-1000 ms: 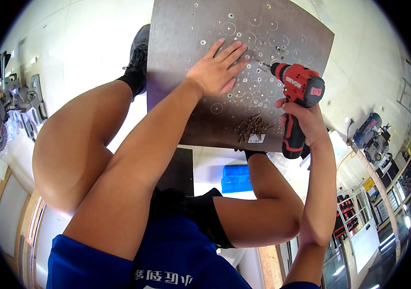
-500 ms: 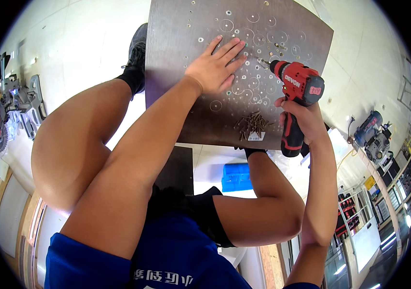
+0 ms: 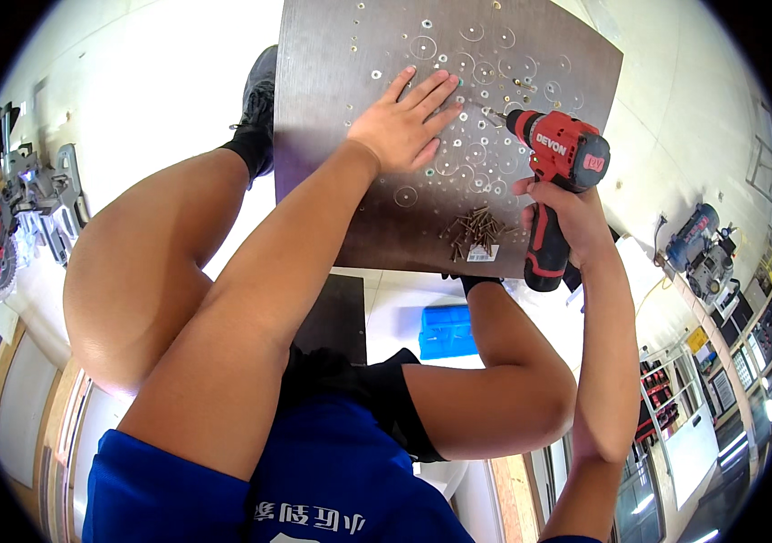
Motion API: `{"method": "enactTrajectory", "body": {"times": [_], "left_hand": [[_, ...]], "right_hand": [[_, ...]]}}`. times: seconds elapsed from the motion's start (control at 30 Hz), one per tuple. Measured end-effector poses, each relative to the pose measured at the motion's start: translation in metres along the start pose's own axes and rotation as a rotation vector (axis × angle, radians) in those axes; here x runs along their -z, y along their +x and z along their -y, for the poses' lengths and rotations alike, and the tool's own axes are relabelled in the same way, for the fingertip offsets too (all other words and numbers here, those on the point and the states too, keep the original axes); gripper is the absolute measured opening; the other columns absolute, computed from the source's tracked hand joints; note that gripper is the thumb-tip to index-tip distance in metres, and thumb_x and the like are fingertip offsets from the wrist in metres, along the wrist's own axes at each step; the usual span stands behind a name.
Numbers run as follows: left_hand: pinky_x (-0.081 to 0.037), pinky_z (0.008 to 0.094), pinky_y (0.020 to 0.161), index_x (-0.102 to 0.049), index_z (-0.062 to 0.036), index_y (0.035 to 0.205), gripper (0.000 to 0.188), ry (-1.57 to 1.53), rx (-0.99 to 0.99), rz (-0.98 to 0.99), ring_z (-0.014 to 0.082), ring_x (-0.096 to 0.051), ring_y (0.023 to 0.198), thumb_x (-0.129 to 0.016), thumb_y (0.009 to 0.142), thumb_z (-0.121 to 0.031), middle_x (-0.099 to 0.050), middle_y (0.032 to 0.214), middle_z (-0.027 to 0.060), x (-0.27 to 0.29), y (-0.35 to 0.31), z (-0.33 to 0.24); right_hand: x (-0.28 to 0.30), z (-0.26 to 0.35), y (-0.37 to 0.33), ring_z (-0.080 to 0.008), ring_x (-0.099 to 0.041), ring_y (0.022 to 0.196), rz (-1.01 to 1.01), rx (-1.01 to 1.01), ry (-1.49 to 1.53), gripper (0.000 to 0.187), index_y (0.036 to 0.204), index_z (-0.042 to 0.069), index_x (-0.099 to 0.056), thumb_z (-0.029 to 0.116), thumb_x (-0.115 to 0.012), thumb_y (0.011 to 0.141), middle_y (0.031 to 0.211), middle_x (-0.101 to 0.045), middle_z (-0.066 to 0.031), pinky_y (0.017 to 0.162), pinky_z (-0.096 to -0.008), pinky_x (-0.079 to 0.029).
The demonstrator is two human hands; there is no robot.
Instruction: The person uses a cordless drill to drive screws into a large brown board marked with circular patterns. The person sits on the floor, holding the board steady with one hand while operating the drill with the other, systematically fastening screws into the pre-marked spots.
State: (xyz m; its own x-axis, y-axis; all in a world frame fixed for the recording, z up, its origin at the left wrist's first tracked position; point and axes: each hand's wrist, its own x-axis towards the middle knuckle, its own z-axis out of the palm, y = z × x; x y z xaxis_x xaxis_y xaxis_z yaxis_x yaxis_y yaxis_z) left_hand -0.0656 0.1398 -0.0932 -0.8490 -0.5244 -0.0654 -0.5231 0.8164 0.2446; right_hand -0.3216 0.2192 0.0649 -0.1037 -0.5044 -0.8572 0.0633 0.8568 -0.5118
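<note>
A dark brown board lies before me, marked with drilled holes, screw heads and scribed circles. My left hand rests on it, palm down and fingers stretched out. Around the handle of a red and black cordless drill my right hand is closed. The drill points left over the board, its bit close to the surface; whether the tip touches, I cannot tell. A pile of bronze-coloured screws lies near the board's front edge, beside a small white label.
On the floor between my legs sits a blue case. A blue and grey power tool stands to the right. Saws and metal tools are at the far left. My black shoe is beside the board's left edge.
Almost nothing differs. The view has shifted slightly, while both hands and the drill keep the same place over the board.
</note>
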Motion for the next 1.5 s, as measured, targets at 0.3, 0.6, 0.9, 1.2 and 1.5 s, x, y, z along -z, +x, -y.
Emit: {"method": "enactTrajectory", "body": {"times": [0.3, 0.6, 0.9, 1.2, 1.5], "left_hand": [[-0.016, 0.0565, 0.132, -0.049, -0.0149, 0.157, 0.063, -0.011, -0.002, -0.001, 0.0291, -0.021, 0.162, -0.056, 0.099, -0.038, -0.028, 0.174, 0.0131, 0.000, 0.000, 0.000], [-0.016, 0.0568, 0.131, -0.051, -0.0147, 0.155, 0.062, -0.027, 0.004, -0.033, 0.0291, -0.022, 0.162, -0.058, 0.098, -0.037, -0.029, 0.173, 0.0130, -0.003, -0.002, 0.002], [-0.018, 0.0571, 0.131, -0.052, -0.0145, 0.155, 0.062, -0.015, -0.010, -0.060, 0.0290, -0.024, 0.162, -0.059, 0.098, -0.038, -0.032, 0.172, 0.0124, -0.003, -0.001, 0.000], [-0.018, 0.0569, 0.131, -0.051, -0.0136, 0.155, 0.061, -0.017, -0.008, -0.067, 0.0275, -0.024, 0.162, -0.058, 0.099, -0.037, -0.032, 0.172, 0.0121, -0.004, -0.002, 0.000], [-0.017, 0.0570, 0.131, -0.051, -0.0134, 0.155, 0.061, -0.019, -0.005, -0.062, 0.0269, -0.024, 0.162, -0.057, 0.100, -0.038, -0.032, 0.173, 0.0119, -0.007, -0.003, 0.002]], "right_hand": [[-0.001, -0.002, 0.000, -0.0170, -0.067, 0.066, 0.004, 0.042, -0.081, 0.034, 0.121, 0.003, -0.062, 0.008, -0.070, 0.088, 0.097, -0.075, -0.0108, 0.059, -0.0324, -0.056], [-0.020, -0.005, -0.002, -0.0178, -0.067, 0.065, -0.033, 0.079, -0.112, 0.034, 0.120, 0.002, -0.061, 0.006, -0.070, 0.088, 0.097, -0.074, -0.0112, 0.060, -0.0326, -0.055], [-0.028, -0.001, -0.008, -0.0170, -0.067, 0.067, -0.086, 0.011, 0.086, 0.036, 0.123, 0.002, -0.059, 0.008, -0.070, 0.089, 0.096, -0.073, -0.0116, 0.060, -0.0355, -0.059], [-0.050, -0.005, -0.010, -0.0173, -0.068, 0.067, -0.196, 0.006, 0.131, 0.035, 0.121, 0.005, -0.058, 0.005, -0.069, 0.089, 0.095, -0.073, -0.0119, 0.059, -0.0352, -0.060], [-0.052, -0.010, -0.009, -0.0178, -0.068, 0.067, -0.183, 0.019, 0.151, 0.034, 0.121, 0.005, -0.058, 0.005, -0.070, 0.089, 0.096, -0.073, -0.0127, 0.060, -0.0349, -0.060]]}}
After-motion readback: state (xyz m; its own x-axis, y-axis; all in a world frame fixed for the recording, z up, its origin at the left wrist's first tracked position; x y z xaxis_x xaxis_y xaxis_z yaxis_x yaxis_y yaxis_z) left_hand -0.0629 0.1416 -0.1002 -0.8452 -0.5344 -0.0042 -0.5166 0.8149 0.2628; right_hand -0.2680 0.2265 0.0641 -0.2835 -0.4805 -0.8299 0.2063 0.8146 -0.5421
